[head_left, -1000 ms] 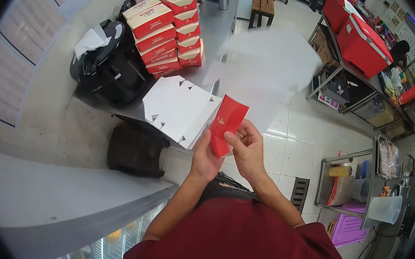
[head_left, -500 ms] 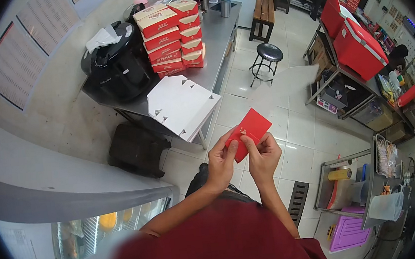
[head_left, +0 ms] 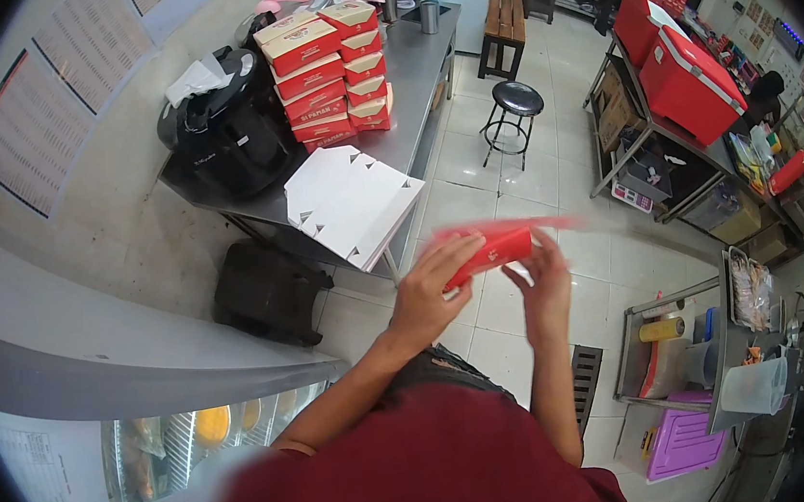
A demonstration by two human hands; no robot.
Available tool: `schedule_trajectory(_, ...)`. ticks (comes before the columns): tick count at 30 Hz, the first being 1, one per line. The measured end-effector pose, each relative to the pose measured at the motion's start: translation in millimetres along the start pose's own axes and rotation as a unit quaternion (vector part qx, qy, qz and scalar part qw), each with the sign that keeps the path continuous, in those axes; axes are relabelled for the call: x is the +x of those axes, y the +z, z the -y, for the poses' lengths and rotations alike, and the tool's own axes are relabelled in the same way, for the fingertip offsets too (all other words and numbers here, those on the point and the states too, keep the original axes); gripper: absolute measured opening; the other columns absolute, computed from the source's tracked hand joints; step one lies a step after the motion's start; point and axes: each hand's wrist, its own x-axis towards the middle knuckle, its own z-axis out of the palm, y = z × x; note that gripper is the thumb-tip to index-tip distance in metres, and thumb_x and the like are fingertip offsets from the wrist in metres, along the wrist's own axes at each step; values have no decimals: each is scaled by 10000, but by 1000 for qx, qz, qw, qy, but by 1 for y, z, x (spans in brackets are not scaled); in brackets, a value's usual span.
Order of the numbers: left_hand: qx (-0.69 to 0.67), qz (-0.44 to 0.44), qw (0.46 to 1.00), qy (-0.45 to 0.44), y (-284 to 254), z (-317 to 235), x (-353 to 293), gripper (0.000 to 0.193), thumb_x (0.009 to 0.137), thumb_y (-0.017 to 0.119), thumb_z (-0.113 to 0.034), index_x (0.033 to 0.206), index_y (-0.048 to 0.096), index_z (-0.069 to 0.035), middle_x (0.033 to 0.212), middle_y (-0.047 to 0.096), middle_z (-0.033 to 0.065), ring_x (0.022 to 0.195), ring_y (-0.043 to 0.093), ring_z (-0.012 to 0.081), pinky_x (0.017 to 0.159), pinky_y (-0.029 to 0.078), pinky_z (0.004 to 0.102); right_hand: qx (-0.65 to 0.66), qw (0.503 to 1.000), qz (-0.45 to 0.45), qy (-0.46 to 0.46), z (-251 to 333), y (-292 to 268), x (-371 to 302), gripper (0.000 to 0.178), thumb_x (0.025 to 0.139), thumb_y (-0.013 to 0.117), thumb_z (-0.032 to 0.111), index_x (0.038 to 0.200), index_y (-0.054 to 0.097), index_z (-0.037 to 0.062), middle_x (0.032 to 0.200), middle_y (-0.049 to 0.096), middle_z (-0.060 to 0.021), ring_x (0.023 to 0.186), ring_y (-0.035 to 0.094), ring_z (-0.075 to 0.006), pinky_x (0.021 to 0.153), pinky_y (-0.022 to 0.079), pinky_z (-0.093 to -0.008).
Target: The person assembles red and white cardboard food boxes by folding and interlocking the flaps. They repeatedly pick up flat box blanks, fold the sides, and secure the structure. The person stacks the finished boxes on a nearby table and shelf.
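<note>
A small red cardboard box (head_left: 490, 258), partly folded up and blurred along its far side, is held out in front of my body. My left hand (head_left: 428, 292) is closed on its left end, with the fingers over the top and the thumb underneath. At the right end, my right hand (head_left: 546, 281) grips the cardboard with its fingertips, slightly smeared by motion. Left of the hands, a pile of flat white cardboard sheets (head_left: 354, 202) with notched edges lies on the near end of the steel table (head_left: 420, 85). Behind it stand stacked red and cream boxes (head_left: 307, 71).
A black rice cooker (head_left: 230, 122) stands on the table by the wall. A black bin (head_left: 266, 293) is below. Ahead are a round stool (head_left: 515, 100) and a wooden bench (head_left: 502, 28). Red cooler boxes (head_left: 691, 83) and a steel shelf (head_left: 664, 313) line the right side.
The red cardboard was flat between both hands; now it is opened into a box shape. My right hand has shifted right, and my left hand now reaches over the top.
</note>
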Motion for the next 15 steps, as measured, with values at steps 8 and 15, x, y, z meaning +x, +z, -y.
schedule_trajectory(8, -82, 43, 995, -29, -21, 7, 10, 634, 780, 730, 15, 1388, 608, -117, 1359, 642, 100, 1273, 606, 316, 1089, 496, 471, -75, 996, -51, 2, 18, -31, 12, 291, 929, 743, 108, 1192, 656, 19, 1095, 704, -92, 983, 662, -162, 834, 523, -327)
schedule_trajectory(15, -259, 15, 950, -172, -4, -33, 9, 717, 770, 785, -20, 1442, 536, -42, 1414, 598, 146, 1236, 629, 213, 952, 600, 357, -156, 958, -162, -180, -6, 13, 14, 203, 924, 766, 82, 1095, 693, 2, 1057, 703, -68, 992, 642, -141, 913, 513, -334)
